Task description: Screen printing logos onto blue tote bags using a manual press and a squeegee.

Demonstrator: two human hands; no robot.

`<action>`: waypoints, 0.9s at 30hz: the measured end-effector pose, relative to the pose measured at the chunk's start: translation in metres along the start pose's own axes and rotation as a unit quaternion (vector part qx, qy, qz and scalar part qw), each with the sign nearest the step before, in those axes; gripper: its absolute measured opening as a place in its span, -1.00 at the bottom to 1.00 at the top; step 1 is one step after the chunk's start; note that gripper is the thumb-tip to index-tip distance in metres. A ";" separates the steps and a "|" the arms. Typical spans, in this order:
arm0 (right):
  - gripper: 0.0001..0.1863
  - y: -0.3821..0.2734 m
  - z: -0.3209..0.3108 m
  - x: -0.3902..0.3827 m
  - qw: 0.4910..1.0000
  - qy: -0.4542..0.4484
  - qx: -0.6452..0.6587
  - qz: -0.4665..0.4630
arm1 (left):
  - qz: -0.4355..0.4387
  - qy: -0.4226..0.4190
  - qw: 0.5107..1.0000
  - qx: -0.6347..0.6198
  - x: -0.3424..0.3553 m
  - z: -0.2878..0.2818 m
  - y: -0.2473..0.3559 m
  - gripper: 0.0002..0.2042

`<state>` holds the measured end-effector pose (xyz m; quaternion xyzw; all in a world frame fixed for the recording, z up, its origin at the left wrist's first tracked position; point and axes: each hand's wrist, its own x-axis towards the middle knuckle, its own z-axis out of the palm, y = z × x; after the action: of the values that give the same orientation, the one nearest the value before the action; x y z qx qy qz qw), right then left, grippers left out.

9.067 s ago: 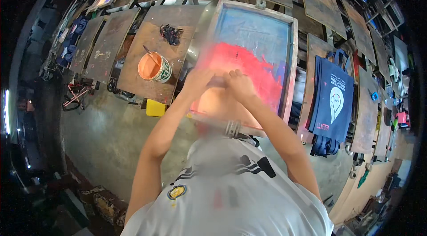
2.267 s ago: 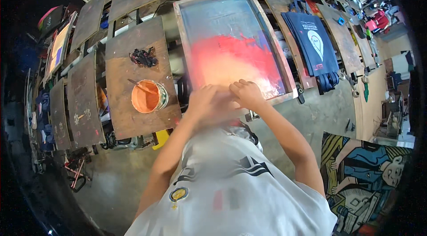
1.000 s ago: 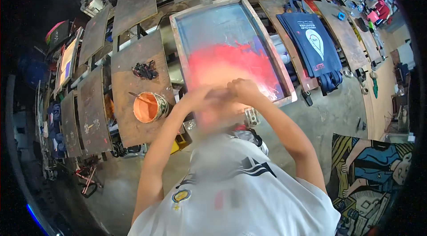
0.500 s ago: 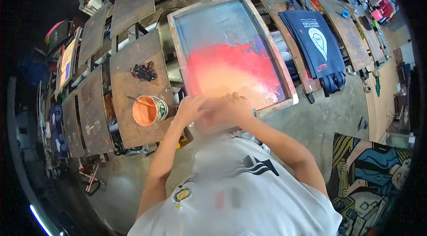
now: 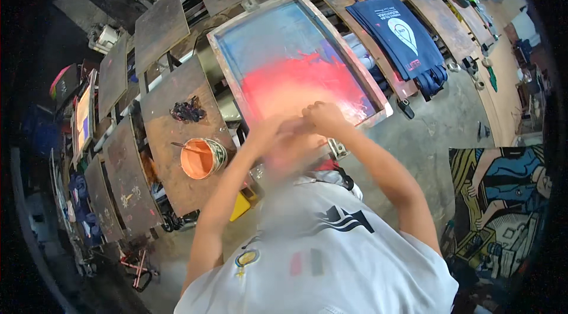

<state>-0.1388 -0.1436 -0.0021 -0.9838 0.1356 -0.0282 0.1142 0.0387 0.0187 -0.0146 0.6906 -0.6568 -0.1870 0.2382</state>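
Note:
A wooden-framed printing screen (image 5: 359, 67) lies in front of me, its mesh bluish-grey at the far end. Bright red ink (image 5: 278, 80) covers the nearer half, paling to orange close to my hands. Over the near end, my left hand (image 5: 266, 135) is closed, its fingers partly lost in a blurred patch. Just right of it, my right hand (image 5: 327, 120) is curled like a fist, knuckles up. Whatever the two hands grip is smeared and cannot be made out. The screen's near edge is partly hidden by my hands and the blur.
On the brown board to the left stands a bucket of orange ink (image 5: 198, 159) with a stick in it. A dark crumpled lump (image 5: 188, 110) lies behind it. Navy printed bags (image 5: 397, 33) are stacked on the right-hand board. More boards (image 5: 161, 30) stand in rows beyond.
My view has shifted and tilted, so the boards and screen appear turned. Both hands sit slightly farther over the screen's near end, still close together. The red ink area looks much the same.

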 end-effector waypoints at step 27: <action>-0.59 -0.036 0.000 -0.001 0.992 -0.124 -0.014 0.028 | 0.001 0.039 0.999 -0.028 -0.043 0.003 -0.008 -0.62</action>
<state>-0.1302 -0.1095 0.0058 -0.9769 0.1485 0.0994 0.1171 0.0405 0.0614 -0.0236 0.6894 -0.6424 -0.1781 0.2835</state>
